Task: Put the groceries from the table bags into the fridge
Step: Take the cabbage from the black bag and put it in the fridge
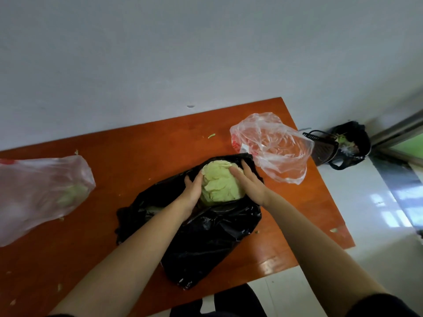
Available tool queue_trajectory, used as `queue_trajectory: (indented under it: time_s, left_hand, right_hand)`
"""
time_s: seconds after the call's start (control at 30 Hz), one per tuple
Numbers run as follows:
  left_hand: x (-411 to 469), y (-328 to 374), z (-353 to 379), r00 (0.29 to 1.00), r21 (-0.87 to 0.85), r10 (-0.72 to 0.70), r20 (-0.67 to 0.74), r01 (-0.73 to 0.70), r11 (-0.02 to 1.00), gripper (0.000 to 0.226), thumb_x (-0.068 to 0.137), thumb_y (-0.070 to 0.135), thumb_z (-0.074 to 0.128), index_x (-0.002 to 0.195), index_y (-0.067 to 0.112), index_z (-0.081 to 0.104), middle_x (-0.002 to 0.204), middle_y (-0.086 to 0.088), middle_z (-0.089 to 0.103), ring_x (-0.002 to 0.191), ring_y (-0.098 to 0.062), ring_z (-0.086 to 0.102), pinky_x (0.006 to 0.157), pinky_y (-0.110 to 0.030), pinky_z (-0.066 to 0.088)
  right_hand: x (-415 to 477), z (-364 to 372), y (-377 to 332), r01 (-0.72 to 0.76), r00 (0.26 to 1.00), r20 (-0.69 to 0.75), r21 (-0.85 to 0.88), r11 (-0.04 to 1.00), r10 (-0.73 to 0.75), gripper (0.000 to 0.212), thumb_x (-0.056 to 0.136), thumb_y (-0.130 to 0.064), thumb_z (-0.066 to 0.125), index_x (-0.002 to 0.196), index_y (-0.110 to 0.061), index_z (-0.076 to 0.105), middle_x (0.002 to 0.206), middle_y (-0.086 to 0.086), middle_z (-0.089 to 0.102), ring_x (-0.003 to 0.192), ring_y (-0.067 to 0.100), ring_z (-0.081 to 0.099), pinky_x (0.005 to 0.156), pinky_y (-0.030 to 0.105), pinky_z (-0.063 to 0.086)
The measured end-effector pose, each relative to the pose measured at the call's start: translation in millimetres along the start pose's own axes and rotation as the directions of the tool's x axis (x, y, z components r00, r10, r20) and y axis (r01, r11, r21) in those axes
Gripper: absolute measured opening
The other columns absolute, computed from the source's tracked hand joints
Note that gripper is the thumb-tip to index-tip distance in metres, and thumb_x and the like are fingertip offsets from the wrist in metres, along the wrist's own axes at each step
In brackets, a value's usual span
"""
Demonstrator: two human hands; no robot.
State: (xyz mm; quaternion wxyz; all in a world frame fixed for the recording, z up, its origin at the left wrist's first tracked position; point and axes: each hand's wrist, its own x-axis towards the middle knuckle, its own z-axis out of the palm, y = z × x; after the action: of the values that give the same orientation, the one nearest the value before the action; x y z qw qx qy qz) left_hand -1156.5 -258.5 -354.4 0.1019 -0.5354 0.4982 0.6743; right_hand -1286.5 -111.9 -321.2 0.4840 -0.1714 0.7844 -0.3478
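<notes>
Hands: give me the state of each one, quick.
Left hand: cupped on the left side of the cabbage in the black bag.
Right hand: pressed against its right side, gripping it too.

Soft even daylight, moderately bright, bright window reflections on the glossy floor [389, 209] at right, a glare patch on the tabletop [273, 266] near its front corner, faint shadows, wide-angle bending at the edges, clear bag [39, 193] at left blurred, overall slightly soft focus
</notes>
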Motion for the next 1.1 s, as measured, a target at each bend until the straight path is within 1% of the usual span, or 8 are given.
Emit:
queue_trajectory:
  time_s: [0.13,0.23,0.37,0.5,0.67,0.87,1.0,1.1]
  left_hand:
    - [-5,-6,6,0.999,-0.134,0.02,-0.036,-0.025,0.991,0.092,0.093,0.069,0.042,0.156,0.029,-0.013,0.159,-0.009,0.03,0.139,-0.031,0.04,0.112,-0.048,0.038]
    - [-18,-9,12,0.998,-0.182,0.026,-0.055,-0.035,0.983,0.093,0.093,0.066,0.045,0.154,0.035,-0.017,0.158,-0.007,0.034,0.134,-0.03,0.047,0.107,-0.052,0.043]
    - [-39,-6,8,0.995,-0.173,0.043,-0.087,-0.058,0.983,0.082,0.098,0.061,0.041,0.151,0.044,-0.018,0.139,0.006,0.044,0.124,-0.028,0.054,0.098,-0.055,0.05]
    - [-56,0,-8,0.998,-0.153,0.057,-0.04,-0.062,0.986,0.061,0.089,0.073,0.036,0.145,0.05,0.033,0.141,0.008,0.053,0.114,-0.027,0.062,0.08,-0.058,0.058]
    - [-82,-3,-27,0.998,-0.21,0.04,-0.054,-0.051,0.976,0.085,0.069,0.081,0.037,0.147,0.047,0.033,0.14,-0.002,0.055,0.108,-0.034,0.065,0.068,-0.061,0.057]
    - [-120,1,-45,0.996,-0.141,0.063,-0.058,-0.071,0.987,0.059,0.09,0.068,0.032,0.138,0.039,0.049,0.129,-0.004,0.061,0.105,-0.034,0.064,0.067,-0.062,0.057]
    - [-153,9,-54,0.989,-0.082,0.144,-0.027,-0.146,0.986,0.041,0.101,0.053,0.029,0.126,0.034,0.055,0.119,-0.004,0.063,0.097,-0.031,0.064,0.065,-0.054,0.059]
    - [-174,15,-60,0.963,-0.099,0.271,0.006,-0.269,0.958,0.037,0.101,0.043,0.031,0.119,0.027,0.059,0.111,-0.006,0.067,0.088,-0.027,0.066,0.049,-0.039,0.057]
  right_hand:
    - [-6,7,8,0.06,0.998,0.05,-0.219,0.974,-0.05,0.133,0.059,-0.073,0.081,0.156,-0.037,-0.003,0.163,-0.003,0.004,0.15,0.027,0.014,0.12,0.051,0.025]
    - [-10,11,12,0.131,0.991,0.06,-0.325,0.937,-0.118,0.151,0.05,-0.06,0.092,0.157,-0.033,-0.01,0.164,-0.003,-0.007,0.153,0.025,0.0,0.12,0.051,0.021]
    - [-19,21,7,0.211,0.973,-0.024,-0.311,0.927,-0.23,0.146,0.054,-0.049,0.095,0.159,-0.028,-0.005,0.165,0.003,-0.003,0.153,0.026,0.002,0.119,0.049,0.023]
    - [-36,27,-16,0.239,0.967,-0.002,-0.347,0.907,-0.256,0.143,0.058,-0.049,0.093,0.158,-0.032,-0.008,0.164,0.0,-0.021,0.153,0.033,0.002,0.115,0.051,0.029]
    - [-55,38,-39,0.29,0.953,0.036,-0.41,0.865,-0.302,0.144,0.059,-0.052,0.091,0.157,-0.034,-0.014,0.163,0.001,-0.026,0.153,0.036,0.002,0.112,0.05,0.036]
    - [-85,60,-51,0.287,0.94,-0.06,-0.398,0.871,-0.337,0.145,0.056,-0.055,0.091,0.158,-0.032,-0.01,0.166,0.003,-0.017,0.153,0.036,0.005,0.114,0.051,0.034]
    - [-106,74,-57,0.306,0.915,-0.148,-0.354,0.884,-0.376,0.143,0.054,-0.056,0.09,0.159,-0.029,-0.003,0.167,0.002,-0.006,0.153,0.03,0.005,0.118,0.055,0.028]
    - [-132,87,-64,0.366,0.854,-0.269,-0.3,0.881,-0.446,0.14,0.048,-0.058,0.088,0.159,-0.024,0.008,0.163,-0.001,0.015,0.15,0.021,0.016,0.119,0.051,0.027]
